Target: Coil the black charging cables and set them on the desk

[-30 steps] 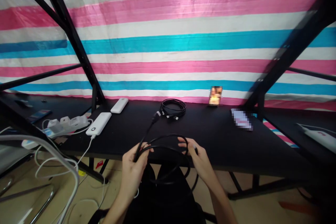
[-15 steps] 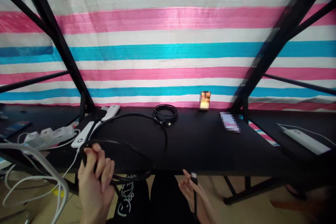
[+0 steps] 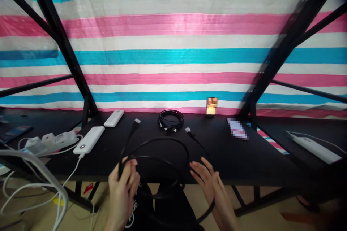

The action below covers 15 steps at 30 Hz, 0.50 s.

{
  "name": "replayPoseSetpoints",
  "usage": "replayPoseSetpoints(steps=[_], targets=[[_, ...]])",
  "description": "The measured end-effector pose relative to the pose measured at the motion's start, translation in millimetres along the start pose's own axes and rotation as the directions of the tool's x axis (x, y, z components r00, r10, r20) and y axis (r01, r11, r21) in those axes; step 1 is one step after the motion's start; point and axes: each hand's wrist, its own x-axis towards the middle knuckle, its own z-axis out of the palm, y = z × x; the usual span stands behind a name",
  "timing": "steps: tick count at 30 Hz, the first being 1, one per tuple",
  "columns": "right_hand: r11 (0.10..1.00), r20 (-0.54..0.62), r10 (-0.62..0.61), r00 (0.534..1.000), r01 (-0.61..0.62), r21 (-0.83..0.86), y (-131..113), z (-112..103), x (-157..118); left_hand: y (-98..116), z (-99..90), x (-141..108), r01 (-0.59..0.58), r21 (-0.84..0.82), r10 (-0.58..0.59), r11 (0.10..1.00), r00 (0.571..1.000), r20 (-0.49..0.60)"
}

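Observation:
A thick black cable (image 3: 162,139) hangs in loose loops between my hands, over the desk's front edge and my lap. My left hand (image 3: 123,187) is closed round one side of the loops. From its top stands a cable end with a silver-tipped plug (image 3: 137,122). My right hand (image 3: 210,184) is open with fingers stretched out, and part of the cable runs against its palm side. A second silver-tipped plug (image 3: 188,130) is beyond the right fingers, its thin lead running back toward that hand.
On the black desk (image 3: 233,162) lie a coiled black cable (image 3: 170,118), two white power banks (image 3: 90,140) and a blurred-out phone-like object (image 3: 237,129). At left are white chargers (image 3: 51,140) and white cables (image 3: 40,162). A striped sheet (image 3: 168,57) and black frame bars (image 3: 56,36) stand behind.
My left hand has moved right, bringing the loops away from the power banks. My right hand no longer holds the plug at its fingertips, and its fingers are more extended.

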Motion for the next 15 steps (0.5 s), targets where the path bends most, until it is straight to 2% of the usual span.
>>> replayPoseSetpoints(steps=[2,4,7,9,12,15], targets=[[0.998,0.054,-0.063,0.997,0.063,-0.008,-7.5,16.3,2.5,-8.9,0.9,-2.6,0.019,0.075,-0.029,0.997,0.991,0.128],[0.997,0.132,-0.076,0.988,0.08,-0.024,-11.3,29.9,2.9,-15.2,2.7,-3.3,-0.004,0.127,-0.029,0.992,0.966,0.255],[0.995,0.249,-0.039,0.968,0.059,-0.075,-14.6,40.7,0.3,-18.8,5.1,-1.7,-0.054,0.193,-0.02,0.98,0.932,0.362],[0.984,0.297,-0.009,0.955,0.061,-0.168,-17.1,42.6,-3.7,-18.0,5.5,-0.7,-0.081,0.263,-0.039,0.961,0.905,0.424],[0.92,0.285,-0.027,0.958,0.136,-0.369,-19.9,43.7,-12.8,-14.5,5.2,-0.6,-0.133,0.369,-0.079,0.92,0.859,0.506],[0.801,0.263,-0.126,0.957,0.255,-0.542,-21.1,47.1,-22.7,-11.0,3.6,-0.6,-0.212,0.437,-0.11,0.874,0.79,0.603]])
